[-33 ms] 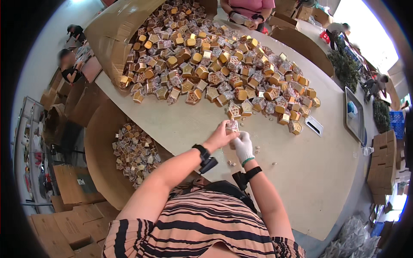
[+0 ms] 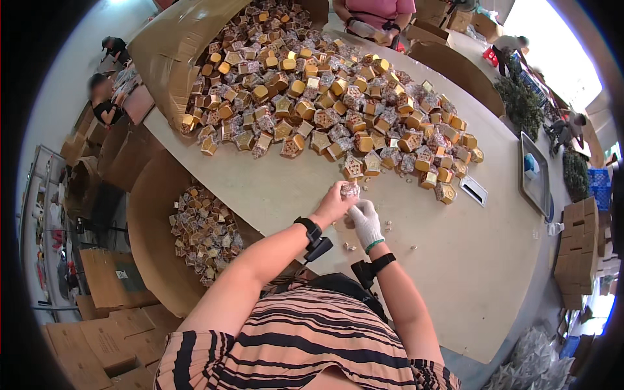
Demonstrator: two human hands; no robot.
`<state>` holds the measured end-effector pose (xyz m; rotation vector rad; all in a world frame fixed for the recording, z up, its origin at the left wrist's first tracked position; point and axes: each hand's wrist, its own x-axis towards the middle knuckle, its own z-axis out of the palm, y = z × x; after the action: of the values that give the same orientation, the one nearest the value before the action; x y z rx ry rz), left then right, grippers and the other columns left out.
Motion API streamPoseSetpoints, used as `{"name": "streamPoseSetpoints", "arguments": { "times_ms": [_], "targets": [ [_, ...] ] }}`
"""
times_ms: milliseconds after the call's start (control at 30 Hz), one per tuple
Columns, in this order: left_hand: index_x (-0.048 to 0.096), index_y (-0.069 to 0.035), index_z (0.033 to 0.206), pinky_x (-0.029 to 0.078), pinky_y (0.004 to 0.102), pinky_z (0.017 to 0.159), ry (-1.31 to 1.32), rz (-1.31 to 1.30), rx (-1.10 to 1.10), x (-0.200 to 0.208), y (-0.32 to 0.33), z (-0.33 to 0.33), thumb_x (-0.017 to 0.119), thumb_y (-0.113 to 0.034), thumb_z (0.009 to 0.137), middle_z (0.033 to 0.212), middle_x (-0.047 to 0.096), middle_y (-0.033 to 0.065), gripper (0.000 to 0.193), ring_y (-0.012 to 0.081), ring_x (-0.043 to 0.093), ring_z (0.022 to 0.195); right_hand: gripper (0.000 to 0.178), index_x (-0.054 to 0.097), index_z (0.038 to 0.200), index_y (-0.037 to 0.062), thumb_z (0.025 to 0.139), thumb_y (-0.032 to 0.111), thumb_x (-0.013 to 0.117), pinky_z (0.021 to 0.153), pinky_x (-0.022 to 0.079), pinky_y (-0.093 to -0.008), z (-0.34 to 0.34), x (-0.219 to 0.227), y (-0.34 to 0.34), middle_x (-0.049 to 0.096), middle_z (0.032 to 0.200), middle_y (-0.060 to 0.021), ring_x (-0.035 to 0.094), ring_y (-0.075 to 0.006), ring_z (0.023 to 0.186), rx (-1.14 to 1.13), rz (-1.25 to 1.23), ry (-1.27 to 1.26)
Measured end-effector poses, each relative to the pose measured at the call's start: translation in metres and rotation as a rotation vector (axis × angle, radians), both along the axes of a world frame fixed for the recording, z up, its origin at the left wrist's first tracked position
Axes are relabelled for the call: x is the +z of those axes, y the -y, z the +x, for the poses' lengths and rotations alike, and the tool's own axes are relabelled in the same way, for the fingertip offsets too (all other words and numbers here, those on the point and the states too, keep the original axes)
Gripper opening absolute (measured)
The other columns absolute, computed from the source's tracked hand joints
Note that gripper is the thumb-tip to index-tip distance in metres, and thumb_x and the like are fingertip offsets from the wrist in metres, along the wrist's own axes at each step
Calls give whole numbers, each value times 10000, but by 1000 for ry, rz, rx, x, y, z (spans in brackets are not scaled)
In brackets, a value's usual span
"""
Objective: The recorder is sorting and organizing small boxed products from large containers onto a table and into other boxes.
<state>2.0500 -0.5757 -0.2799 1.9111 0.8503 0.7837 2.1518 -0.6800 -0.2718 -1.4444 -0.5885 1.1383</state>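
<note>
My bare left hand (image 2: 335, 202) is closed around a small house-shaped ornament (image 2: 350, 189) with a pale, shiny surface, held above the table. My right hand (image 2: 365, 220), in a white glove with a green cuff, is right beside it, just below the ornament. Its fingers are curled in, and whatever they pinch is too small or hidden to make out. Beyond my hands spreads a big heap of similar house-shaped ornaments (image 2: 296, 107), gold, white and red-brown, many with glittery roofs. Tiny pale bits (image 2: 350, 247) lie on the table around my hands.
The pale table (image 2: 455, 273) extends to my right, bearing a small white slotted piece (image 2: 474, 191) and a metal tray (image 2: 535, 174). A large cardboard drum (image 2: 153, 227) at my left holds more ornaments. Across the table stands a person in pink (image 2: 380, 13). Stacked cartons (image 2: 84, 351) fill the lower left.
The ornament in my left hand has tilted, showing a different side. My right hand has drawn slightly down and away from it, with its fingers curling.
</note>
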Motion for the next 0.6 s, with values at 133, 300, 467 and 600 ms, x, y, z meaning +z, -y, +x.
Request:
{"name": "streamPoseSetpoints", "arguments": {
  "times_ms": [133,300,467,600],
  "targets": [
    [551,18,1074,511,327,727,-80,-766,-82,0,-4,-1,597,-200,821,928,639,113,337,225,630,819,289,561,926,12,890,288,482,536,459,-304,20,9,15,581,718,-84,566,-155,585,-193,-123,263],
    [592,-27,990,525,341,696,53,-1588,-332,7,7,-5,492,-226,857,888,650,87,259,208,644,761,355,620,876,20,914,302,406,616,459,-360,35,3,17,623,739,-130,603,-242,650,101,-102,268],
    [590,-81,983,525,326,621,-56,-1407,-321,22,26,-1,517,-353,881,833,640,54,300,169,632,685,515,648,802,17,918,407,331,713,443,-475,31,2,24,618,808,-227,585,-406,789,41,-235,782],
    [605,-62,988,487,238,438,-222,-928,-198,32,47,0,588,-494,841,751,609,30,456,139,593,513,542,667,784,51,918,402,276,726,466,-468,35,10,25,634,793,-197,607,-383,780,143,-360,999]
  ]
}}
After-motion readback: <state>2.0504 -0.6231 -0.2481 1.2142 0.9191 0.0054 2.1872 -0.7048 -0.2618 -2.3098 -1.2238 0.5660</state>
